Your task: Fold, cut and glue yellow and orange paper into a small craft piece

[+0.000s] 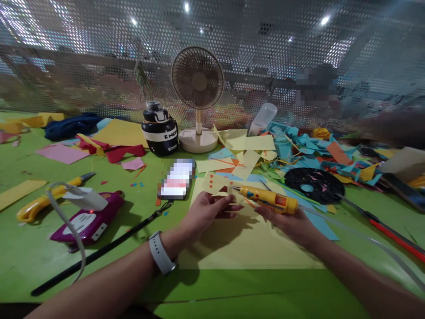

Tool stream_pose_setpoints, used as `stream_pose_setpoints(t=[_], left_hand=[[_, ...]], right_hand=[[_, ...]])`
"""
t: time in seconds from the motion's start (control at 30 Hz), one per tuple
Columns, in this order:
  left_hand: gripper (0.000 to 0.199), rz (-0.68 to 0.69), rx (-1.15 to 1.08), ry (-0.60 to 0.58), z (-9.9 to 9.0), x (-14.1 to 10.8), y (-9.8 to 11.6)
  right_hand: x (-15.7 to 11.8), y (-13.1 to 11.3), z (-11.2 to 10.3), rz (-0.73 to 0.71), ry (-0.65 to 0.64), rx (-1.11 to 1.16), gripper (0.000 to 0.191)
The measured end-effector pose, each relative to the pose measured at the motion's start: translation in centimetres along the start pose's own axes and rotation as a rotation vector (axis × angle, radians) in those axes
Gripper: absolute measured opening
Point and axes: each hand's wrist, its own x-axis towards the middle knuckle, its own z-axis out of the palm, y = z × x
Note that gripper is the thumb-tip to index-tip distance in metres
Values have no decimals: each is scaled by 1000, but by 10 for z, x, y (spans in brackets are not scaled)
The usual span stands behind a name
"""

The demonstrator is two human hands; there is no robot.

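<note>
Now pale paper [218, 182] is pinched by the left grip [206, 212]; a yellow tool [269, 199] is held by the right grip [288, 221], partly hidden.

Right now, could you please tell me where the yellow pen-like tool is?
In the head view, the yellow pen-like tool is in the right hand, right of centre, its tip pointing left toward the left hand.

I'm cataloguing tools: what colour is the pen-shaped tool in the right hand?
Pen-shaped tool: mostly yellow; head view.
</note>
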Motion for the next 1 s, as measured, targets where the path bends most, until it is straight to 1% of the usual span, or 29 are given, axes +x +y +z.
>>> stream_pose_setpoints(t=[0.17,0.27,0.47,0.67,1.0], left_hand=[[15,-30,14,14,1,-1,1],[13,-22,9,11,1,-1,0],[13,-2,7,5,2,-2,0],[13,-7,14,20,2,-2,1],[10,-3,1,15,3,-3,2]], right_hand=[[-1,8,-2,11,3,-43,38],[-1,11,-2,14,14,-71,37],[-2,6,-2,-27,7,-103,31],[-1,8,-3,-27,-5,-136,34],[-2,6,-3,-21,-3,-166,31]])
